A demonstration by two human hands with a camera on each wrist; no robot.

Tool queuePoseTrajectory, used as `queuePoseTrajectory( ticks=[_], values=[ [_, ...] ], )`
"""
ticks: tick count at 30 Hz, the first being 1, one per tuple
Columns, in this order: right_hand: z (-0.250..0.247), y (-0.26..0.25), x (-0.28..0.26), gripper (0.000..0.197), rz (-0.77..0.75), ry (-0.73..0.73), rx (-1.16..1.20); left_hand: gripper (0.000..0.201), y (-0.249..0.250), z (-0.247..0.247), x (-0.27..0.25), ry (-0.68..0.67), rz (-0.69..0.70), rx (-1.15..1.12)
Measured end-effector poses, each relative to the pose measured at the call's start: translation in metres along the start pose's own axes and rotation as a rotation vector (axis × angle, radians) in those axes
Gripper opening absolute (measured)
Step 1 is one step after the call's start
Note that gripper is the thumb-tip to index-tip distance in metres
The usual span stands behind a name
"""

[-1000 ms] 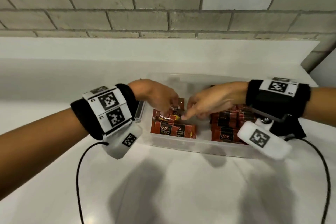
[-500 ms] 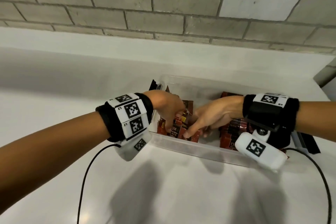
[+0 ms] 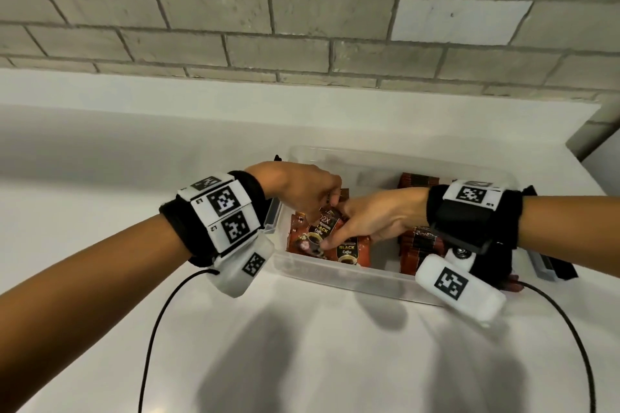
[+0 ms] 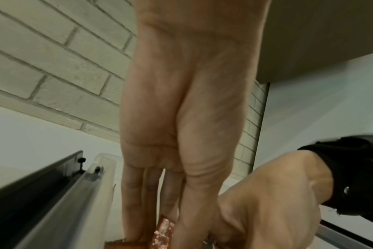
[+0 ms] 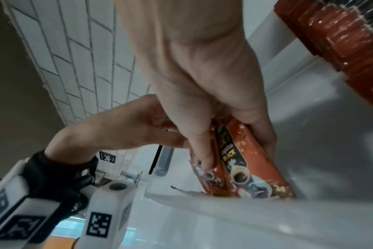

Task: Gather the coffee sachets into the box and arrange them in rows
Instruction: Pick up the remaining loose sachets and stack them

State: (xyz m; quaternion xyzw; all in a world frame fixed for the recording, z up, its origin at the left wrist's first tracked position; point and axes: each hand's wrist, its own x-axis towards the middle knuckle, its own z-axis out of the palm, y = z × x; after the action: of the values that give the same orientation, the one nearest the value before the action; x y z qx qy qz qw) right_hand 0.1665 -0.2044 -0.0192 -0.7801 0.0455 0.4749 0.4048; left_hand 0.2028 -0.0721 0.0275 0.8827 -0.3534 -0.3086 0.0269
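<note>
Sachets (image 3: 349, 250) of black coffee, red and glossy, stand bunched at the left end of the clear plastic box (image 3: 339, 273); a tidier row (image 3: 419, 245) fills its right end. The left hand (image 3: 302, 189) pinches the bunch's tops, and the right hand (image 3: 375, 216) clasps its flank, thumb against fingers. These packs are probably light, limp and slick, so squeezing the whole bunch by its flat faces seems safest. The box rests on a white counter (image 3: 100, 178) below a grey brick wall (image 3: 235, 10).
</note>
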Motion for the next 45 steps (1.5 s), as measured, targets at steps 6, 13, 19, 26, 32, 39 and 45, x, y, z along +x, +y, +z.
queuePoseTrajectory(
  ticks=[6,13,19,26,32,39,45],
  values=[
    [-0.021,-0.010,-0.018,0.027,-0.093,0.049,0.062,0.044,-0.016,-0.008,-0.023,0.264,-0.024,-0.148],
    [-0.037,-0.008,-0.041,0.035,-0.214,0.055,0.163,0.032,-0.022,0.000,-0.056,0.698,-0.150,-0.472],
    [-0.041,-0.003,-0.084,0.040,-0.388,0.057,0.364,0.067,0.018,0.030,-0.069,0.866,-0.051,-1.177],
    [-0.015,0.008,-0.120,0.018,-0.448,0.020,0.360,0.050,0.065,0.052,-0.068,0.400,0.362,-1.882],
    [0.003,0.025,-0.128,0.035,-0.519,0.172,0.427,0.036,0.084,0.062,-0.071,0.582,0.345,-1.755],
    [0.018,0.044,-0.136,0.033,-0.626,0.209,0.575,0.041,0.085,0.068,-0.086,0.701,0.398,-1.791],
    [0.032,0.057,-0.134,0.026,-0.581,0.257,0.538,0.043,0.079,0.068,-0.092,1.052,0.455,-1.020]
  ],
)
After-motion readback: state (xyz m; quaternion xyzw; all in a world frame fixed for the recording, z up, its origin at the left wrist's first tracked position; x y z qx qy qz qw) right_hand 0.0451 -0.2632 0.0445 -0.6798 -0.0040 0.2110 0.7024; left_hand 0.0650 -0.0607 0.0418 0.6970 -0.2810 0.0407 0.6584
